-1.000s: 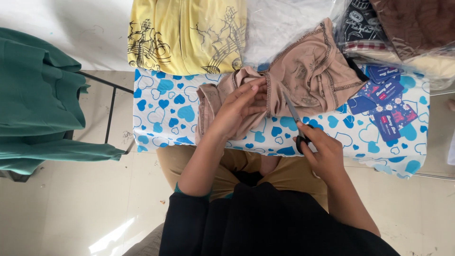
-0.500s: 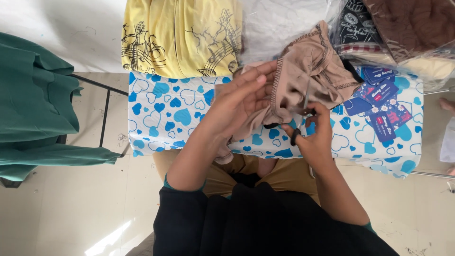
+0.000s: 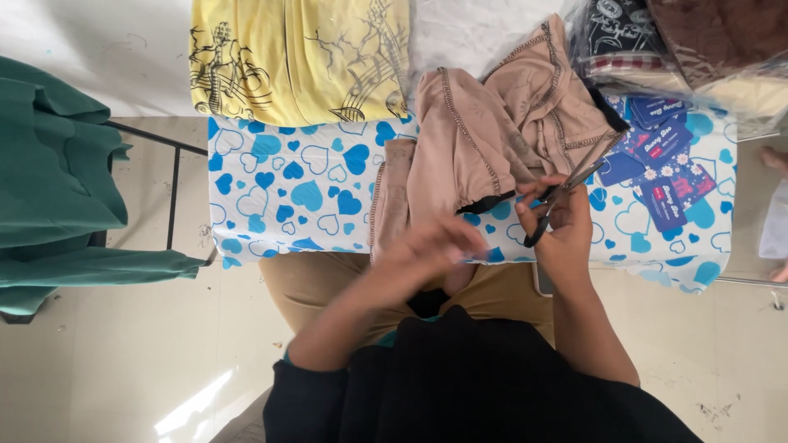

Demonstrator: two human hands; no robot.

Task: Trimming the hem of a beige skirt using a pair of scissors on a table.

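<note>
Setting: pale, scuffed tiled floor [image 3: 98,361]; across the middle a narrow table [image 3: 279,197] under a smooth white cover printed with blue hearts, on a thin dark metal frame [image 3: 172,189] that shows at its left end.

Item, principal: beige garment [image 3: 484,131], soft matte knit, crumpled into a rounded heap at the table's centre; edges run with dark brown contrast stitching in curved seams; one flap hangs over the near edge toward the person's lap; a dark band shows at its lower fold.

Right hand [image 3: 562,226]: curled closed around small scissors [image 3: 562,197], slim, dark-handled, grey blades pointing far-right and up, tips at the garment's right edge; the blades look nearly together, though how far apart they stand cannot be told.

Left hand [image 3: 431,250]: blurred, fingers loosely spread, palm down, at the near edge of the garment just beside the hanging flap; whether it pinches cloth cannot be told.

Item: yellow garment [image 3: 300,57], flat-folded, dark line drawings printed on it, far-left of the beige heap.

Item: blue card tags [image 3: 665,176], glossy rectangles in a loose stack, on the table right of the scissors.

Item: clear plastic bags [image 3: 689,49] of folded dark and brown cloth, far right.

Item: green cloth [image 3: 57,172], thick, draped in heavy folds, at the left, well apart from the table.

Person: black sleeves, tan trousers [image 3: 328,283].
</note>
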